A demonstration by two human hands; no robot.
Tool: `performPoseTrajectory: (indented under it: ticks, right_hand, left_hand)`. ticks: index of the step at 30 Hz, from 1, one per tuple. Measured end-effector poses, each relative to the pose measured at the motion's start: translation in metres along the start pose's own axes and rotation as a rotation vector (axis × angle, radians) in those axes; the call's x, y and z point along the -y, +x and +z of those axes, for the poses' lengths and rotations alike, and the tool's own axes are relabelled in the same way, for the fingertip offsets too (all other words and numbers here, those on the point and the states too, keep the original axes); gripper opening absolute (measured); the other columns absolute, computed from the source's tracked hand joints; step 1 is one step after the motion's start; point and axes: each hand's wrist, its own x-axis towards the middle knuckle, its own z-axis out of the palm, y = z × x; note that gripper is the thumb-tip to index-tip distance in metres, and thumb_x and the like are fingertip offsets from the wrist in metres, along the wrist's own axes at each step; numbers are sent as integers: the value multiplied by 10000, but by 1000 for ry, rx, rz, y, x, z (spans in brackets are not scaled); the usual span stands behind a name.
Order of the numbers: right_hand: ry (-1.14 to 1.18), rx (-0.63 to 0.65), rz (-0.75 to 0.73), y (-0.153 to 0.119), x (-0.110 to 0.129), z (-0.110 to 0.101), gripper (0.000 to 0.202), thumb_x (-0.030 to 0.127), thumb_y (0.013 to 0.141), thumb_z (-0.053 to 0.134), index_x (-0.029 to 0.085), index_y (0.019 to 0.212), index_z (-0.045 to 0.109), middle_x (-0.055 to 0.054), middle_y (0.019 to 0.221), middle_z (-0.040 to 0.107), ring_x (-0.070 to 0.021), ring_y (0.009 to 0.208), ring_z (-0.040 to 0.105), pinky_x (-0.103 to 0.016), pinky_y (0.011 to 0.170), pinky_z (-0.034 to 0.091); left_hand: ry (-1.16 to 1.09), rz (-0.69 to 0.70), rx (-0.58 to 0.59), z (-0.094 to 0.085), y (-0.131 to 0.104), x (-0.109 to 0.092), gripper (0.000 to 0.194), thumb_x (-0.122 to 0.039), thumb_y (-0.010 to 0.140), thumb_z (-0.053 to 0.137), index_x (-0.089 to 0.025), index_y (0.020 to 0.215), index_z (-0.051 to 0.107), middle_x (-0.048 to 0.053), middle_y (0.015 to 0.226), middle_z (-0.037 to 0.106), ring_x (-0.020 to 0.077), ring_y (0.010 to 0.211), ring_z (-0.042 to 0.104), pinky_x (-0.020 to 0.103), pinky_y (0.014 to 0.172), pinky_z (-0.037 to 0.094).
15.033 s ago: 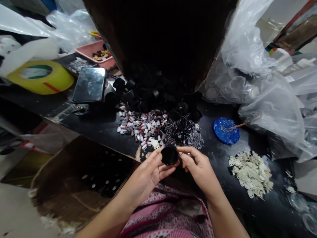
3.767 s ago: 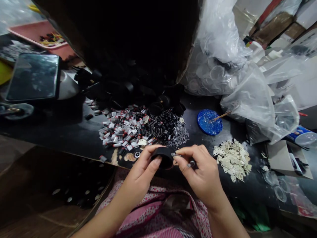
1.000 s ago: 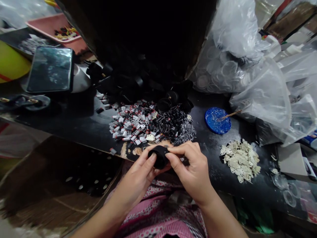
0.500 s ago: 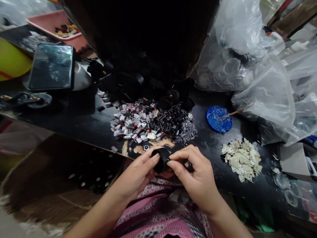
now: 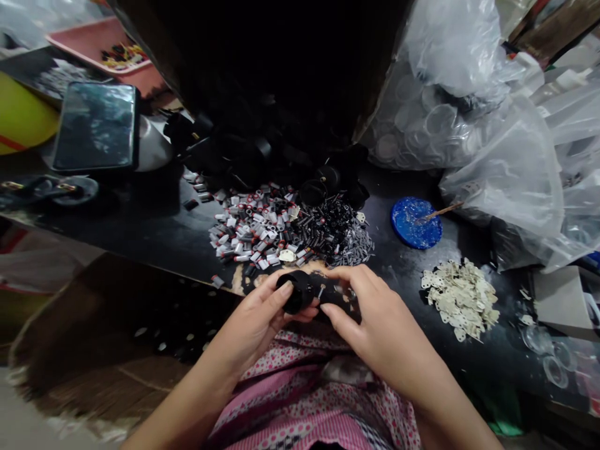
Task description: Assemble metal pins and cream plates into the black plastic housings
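Observation:
My left hand (image 5: 264, 307) is wrapped round the wide, cup-shaped end of a black flashlight-like plastic housing (image 5: 296, 292), its thumb on the open rim. From that end a dark barrel runs right, into my right hand (image 5: 365, 306), whose thumb and forefinger lie on either side of it; the palm hides its far end. A small metal pin (image 5: 321, 290) shows on the barrel between the hands. Just beyond lie a heap of grey and white sleeves with red rims (image 5: 257, 228), small dark springs (image 5: 314, 225) and thin grey pieces (image 5: 354, 245).
More black housings (image 5: 328, 178) sit in the dark box behind. To the right are a blue disc (image 5: 415, 225) with a stick, a pile of cream plates (image 5: 459, 300) and clear plastic bags (image 5: 506, 169). A dark square panel (image 5: 96, 125) stands left, near a pink tray (image 5: 89, 40).
The right fingers have opened from a pinch by the housing's rim and now lie along the barrel. The housing has turned and shifted slightly left, bringing the metal pin into sight.

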Motion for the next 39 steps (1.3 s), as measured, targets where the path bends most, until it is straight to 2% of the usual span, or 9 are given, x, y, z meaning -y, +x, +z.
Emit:
performPoseTrajectory:
  ticks: [4,7,9,12,16,23,27,32,39]
  right_hand:
    - [39,160,55,3,-3,-4,274,94,923,568,191,1176,611,-76,1150,666,-223,1033,646,-378,889,516]
    - [138,216,54,6,-5,-8,281,206,946,623,248,1224,626,-35,1223,688,-205,1101,657,-362,957,510]
    - [186,205,62,8,-5,-11,281,273,925,676,265,1205,653,-13,1221,711,-195,1107,667,-345,975,500]
    - [238,178,94,12,-5,-12,220,271,897,700,252,1117,695,1,1139,744,-177,1040,688,-309,928,499]
    - [283,246,114,15,-4,-14,148,244,898,666,234,1031,730,16,988,759,-150,892,693,-273,820,495]
    - [319,319,155,15,-7,-19,143,270,906,651,252,1001,757,33,953,768,-145,844,689,-263,795,487]
    - [289,328,133,16,-7,-21,137,250,905,659,246,999,758,28,943,769,-145,834,692,-262,780,486]
    - [115,321,101,13,-1,-18,137,259,942,623,210,984,744,-25,936,762,-184,839,689,-300,791,493]
    - [-121,247,122,1,9,12,269,278,1007,488,124,1023,708,-141,990,736,-280,932,683,-418,868,496]
  left_hand:
    - [-5,-1,-43,-9,2,-4,245,-388,744,859,-191,867,783,50,736,777,181,630,730,256,634,616]
    - [-1,-17,-31,-12,3,-6,262,-399,725,871,-197,868,785,49,752,784,189,638,732,268,634,621]
    - [-1,-8,-19,-13,3,-6,257,-398,723,873,-203,868,788,43,756,781,182,647,727,256,631,618]
    - [9,1,-6,-12,3,-5,259,-388,733,867,-205,901,794,46,796,786,182,681,731,249,641,622]
    - [51,31,25,-9,2,-3,262,-363,776,838,-226,993,790,59,969,800,184,758,741,240,671,623]
    - [101,45,54,-9,5,-4,232,-382,787,826,-240,967,791,34,898,783,162,729,729,222,676,610]
    - [149,43,75,-12,5,-5,226,-386,794,818,-247,970,787,16,836,762,148,703,713,220,690,603]
    - [229,44,77,-15,1,-5,178,-379,838,776,-274,981,770,-7,853,739,128,695,691,202,686,584]
    - [398,72,42,-17,-1,-7,208,-396,867,729,-285,1042,747,14,948,727,181,818,692,261,763,577]
